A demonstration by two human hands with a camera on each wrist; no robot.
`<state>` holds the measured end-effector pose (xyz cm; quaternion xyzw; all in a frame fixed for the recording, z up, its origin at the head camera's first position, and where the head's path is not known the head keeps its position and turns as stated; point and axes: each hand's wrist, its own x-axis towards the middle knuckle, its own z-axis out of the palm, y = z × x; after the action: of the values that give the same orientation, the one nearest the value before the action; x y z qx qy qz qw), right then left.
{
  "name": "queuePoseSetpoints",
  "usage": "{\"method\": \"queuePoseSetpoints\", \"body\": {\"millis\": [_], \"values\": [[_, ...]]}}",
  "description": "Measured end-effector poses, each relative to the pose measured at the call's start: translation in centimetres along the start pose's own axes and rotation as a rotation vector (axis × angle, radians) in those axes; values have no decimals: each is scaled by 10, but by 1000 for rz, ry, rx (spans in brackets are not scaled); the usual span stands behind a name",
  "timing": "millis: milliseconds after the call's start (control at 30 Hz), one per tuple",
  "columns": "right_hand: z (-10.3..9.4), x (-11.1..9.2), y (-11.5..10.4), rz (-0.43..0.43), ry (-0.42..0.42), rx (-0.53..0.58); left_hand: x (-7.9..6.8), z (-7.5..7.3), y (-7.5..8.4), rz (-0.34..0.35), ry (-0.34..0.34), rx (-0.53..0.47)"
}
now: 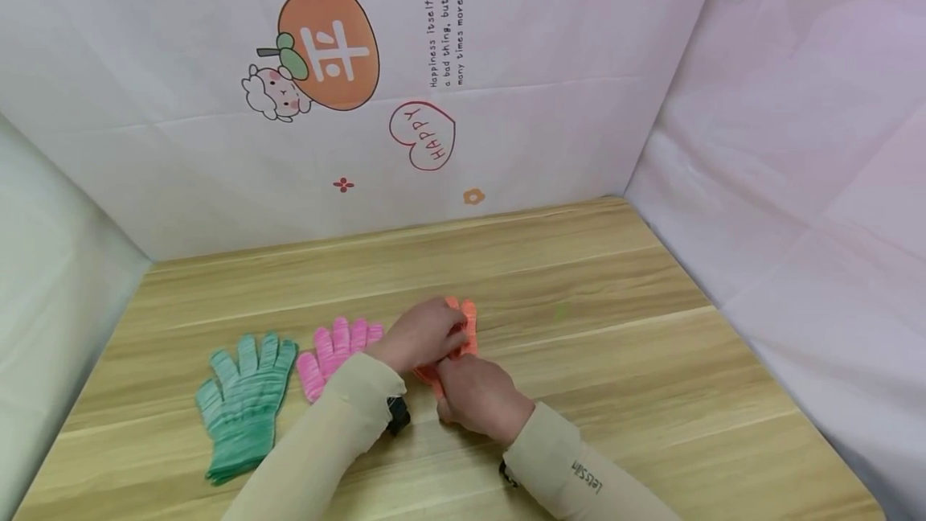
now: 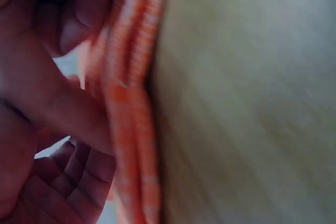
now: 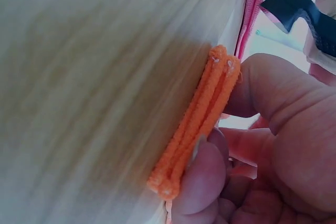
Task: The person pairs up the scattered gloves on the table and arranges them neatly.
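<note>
Orange knitted gloves (image 1: 469,326) lie on the wooden table, stacked in layers and largely covered by both hands in the head view. My left hand (image 1: 425,334) reaches over them from the left and holds them with bent fingers near the glove fingers. Close up in the left wrist view, a finger meets the side of the orange gloves (image 2: 134,129). My right hand (image 1: 483,398) grips the lower part from the right. In the right wrist view, its thumb and fingers pinch the orange cuff edges (image 3: 194,124).
Pink gloves (image 1: 340,348) lie just left of the hands, partly under the left sleeve. Farther left are green gloves (image 1: 249,400), fingers pointing away. The wooden table (image 1: 651,360) meets a printed white cloth wall (image 1: 217,183) behind and plain cloth at both sides.
</note>
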<state>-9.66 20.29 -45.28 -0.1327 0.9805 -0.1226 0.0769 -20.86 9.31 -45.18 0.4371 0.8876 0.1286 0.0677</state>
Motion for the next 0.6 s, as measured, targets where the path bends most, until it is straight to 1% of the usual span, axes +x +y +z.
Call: {"method": "queuePoseSetpoints", "body": {"millis": [67, 167, 267, 433, 533, 600], "values": [[-1, 0, -1, 4, -9, -3, -1, 1, -2, -28, -23, -4], [-1, 0, -1, 0, -9, -15, -1, 1, -3, -50, -41, -7], [-2, 0, -1, 1, -7, -22, 1, 0, -2, -66, -56, -9], [-3, 1, -1, 8, -22, -32, 5, -1, 1, -115, -107, -14], [-3, 1, -1, 11, -37, -29, 7, -1, 1, -125, -113, -51], [-3, 1, -1, 9, -38, -20, 6, 0, 0, -122, -102, -79]]}}
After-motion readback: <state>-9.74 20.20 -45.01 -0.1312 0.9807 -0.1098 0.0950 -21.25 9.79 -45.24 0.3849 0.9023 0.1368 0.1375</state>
